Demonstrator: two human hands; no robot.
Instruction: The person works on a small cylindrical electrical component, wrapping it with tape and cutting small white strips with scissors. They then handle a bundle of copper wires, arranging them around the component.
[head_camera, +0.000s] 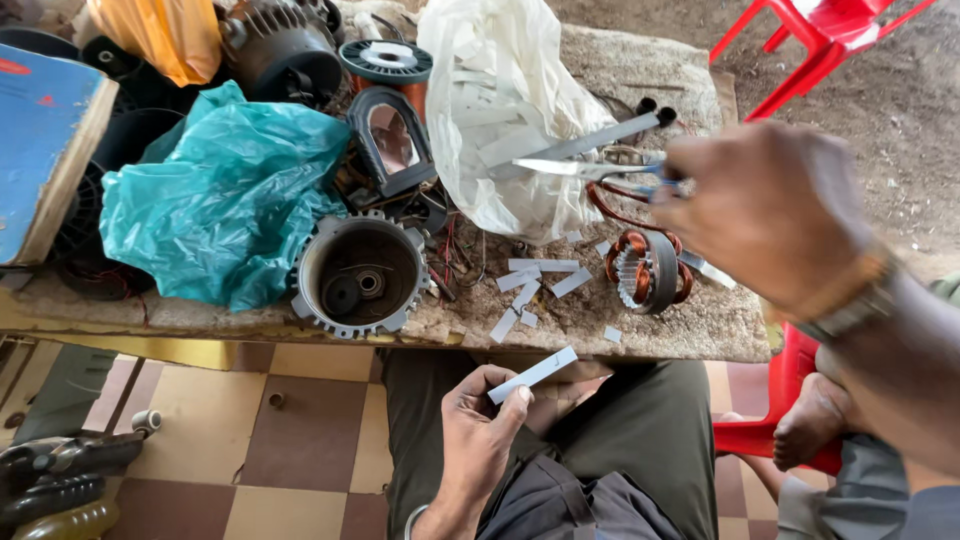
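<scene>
Closest to me, over my lap, my left hand (478, 432) pinches a white paper strip (533, 375) between thumb and fingers (507, 405), closed narrow on its lower end; the strip's long axis runs up and to the right, its free end pointing toward the near edge of the bench (650, 335). Higher and off to the right, my right hand (775, 215) is wrapped around the handles of a pair of scissors (590, 170), so the fingers are closed on them; the blades point left, lying nearly level over the bench. The strip therefore sits below and to the left of the blades, well apart from them, and the left hand is the one that has it. On the bench near its front edge lie scattered cut paper strips (535, 278), just left of a copper-wound stator (645, 270). Further left along the front edge stands a round grey motor housing (360, 272), open side up, beside a crumpled teal plastic bag (225, 190). Beyond these, a white plastic bag (500, 110) slumps at mid-bench, with a spool of wire (385, 62) toward the far edge. A red plastic chair (820, 35) stands on the dirt past the far right corner.
</scene>
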